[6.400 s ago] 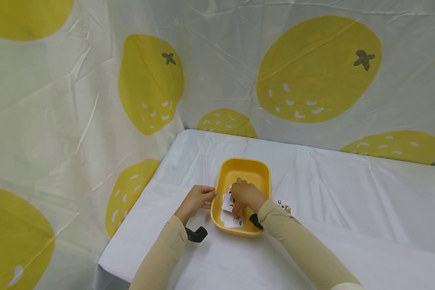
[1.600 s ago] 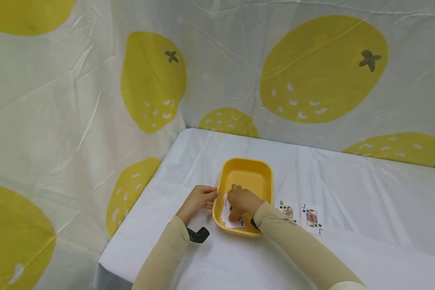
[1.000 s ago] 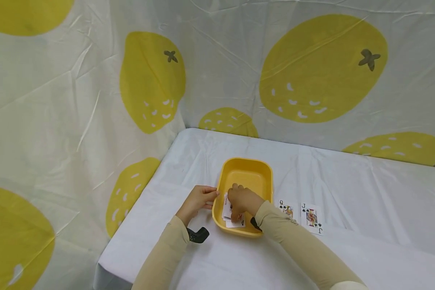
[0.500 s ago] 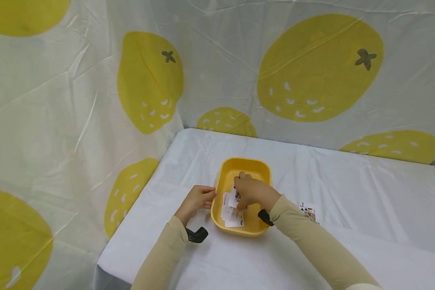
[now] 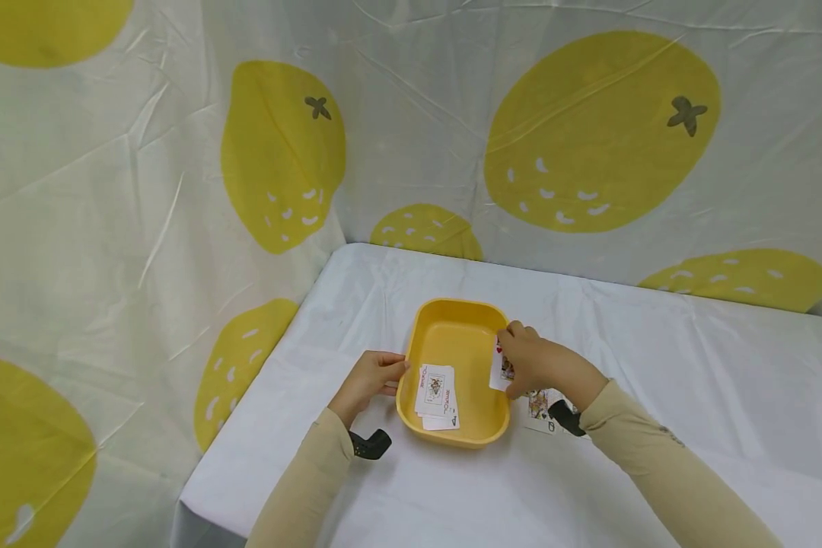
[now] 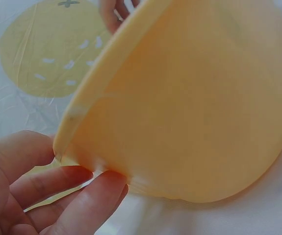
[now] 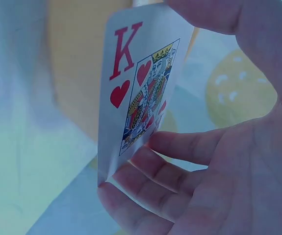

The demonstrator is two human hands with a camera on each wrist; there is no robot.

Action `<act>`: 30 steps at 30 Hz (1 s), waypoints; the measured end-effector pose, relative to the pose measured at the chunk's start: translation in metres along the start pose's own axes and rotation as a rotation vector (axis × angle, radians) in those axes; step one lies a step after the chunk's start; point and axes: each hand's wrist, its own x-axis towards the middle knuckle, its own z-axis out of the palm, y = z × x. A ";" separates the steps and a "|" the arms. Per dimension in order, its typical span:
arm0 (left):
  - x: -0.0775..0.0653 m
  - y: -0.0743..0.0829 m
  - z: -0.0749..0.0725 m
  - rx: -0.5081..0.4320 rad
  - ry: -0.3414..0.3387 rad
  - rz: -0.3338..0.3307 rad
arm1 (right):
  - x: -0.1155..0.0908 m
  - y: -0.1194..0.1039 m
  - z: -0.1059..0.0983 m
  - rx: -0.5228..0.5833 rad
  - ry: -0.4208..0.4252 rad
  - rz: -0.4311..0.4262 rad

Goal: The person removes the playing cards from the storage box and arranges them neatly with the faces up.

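Observation:
At the left side of the yellow plastic tray (image 5: 458,304), my left hand (image 5: 368,380) pinches the rim. In the left wrist view, its thumb is at the rim while other fingers (image 6: 89,200) press the outer wall from below. My right hand (image 5: 544,364) holds a king of hearts (image 7: 143,93) by opposite edges, thumb on one and fingertips along the other. In the head view that card overlaps the tray's right rim. Inside the tray, near its front left, lies a small pile with a joker (image 5: 436,390) on top and an ace (image 5: 445,422) peeking out.
Right of the tray, a queen card (image 5: 540,417) lies face up on the white tablecloth (image 5: 644,365); my right hand and wrist hide other card parts there. Black wrist cameras (image 5: 371,444) are strapped to both wrists. A lemon-print curtain (image 5: 418,114) stands behind and left.
A jack was laid beside the queen earlier. My right hand then took the king from the pile and has moved right with it, uncovering the joker. The left hand stays at the rim.

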 end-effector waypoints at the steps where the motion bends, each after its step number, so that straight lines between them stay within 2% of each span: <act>1: 0.000 0.000 0.000 0.000 -0.001 -0.002 | -0.004 0.006 0.000 0.000 0.004 0.005; 7: 0.000 -0.001 -0.001 0.003 -0.002 -0.008 | -0.028 0.038 0.009 0.002 0.013 0.055; 17: 0.002 -0.001 0.001 0.017 0.004 -0.015 | -0.071 0.090 0.041 0.020 0.058 0.101; 21: 0.001 -0.001 0.001 0.012 0.010 -0.015 | -0.086 0.109 0.050 0.019 0.040 0.144; 30: 0.001 -0.001 0.002 -0.010 0.008 -0.001 | -0.101 0.133 0.064 0.047 0.007 0.199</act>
